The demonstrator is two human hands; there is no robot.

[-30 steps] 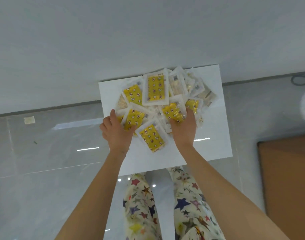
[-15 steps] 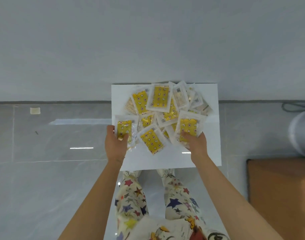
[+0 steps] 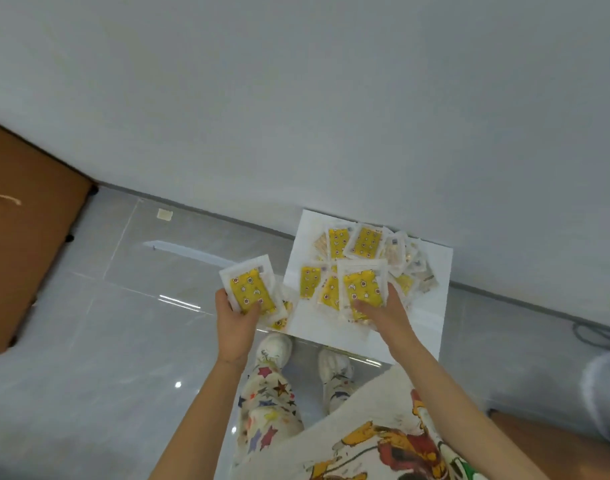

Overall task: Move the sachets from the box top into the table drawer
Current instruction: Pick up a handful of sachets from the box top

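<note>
Item: left hand (image 3: pixel 238 322). Grip curled round a fanned stack of yellow star-printed sachets in white-edged plastic film (image 3: pixel 250 289), thumb on top.

Item: right hand (image 3: pixel 383 311). Grip pinching a second handful of sachets (image 3: pixel 364 289), held over the flat white cardboard box top (image 3: pixel 423 327), which lies to the right of the left grip.

Item: loose sachets (image 3: pixel 364 242). Heaped just beyond the right grip, not yet taken.

Item: brown wooden bench (image 3: pixel 26 258). Well left of the left grip (its drawer is not in view).

Handling: the film looks slippery, and the lower sachets under the left grip are splaying. It is probably best to square each handful, press the thumbs mid-stack and carry both level toward the bench.
</note>
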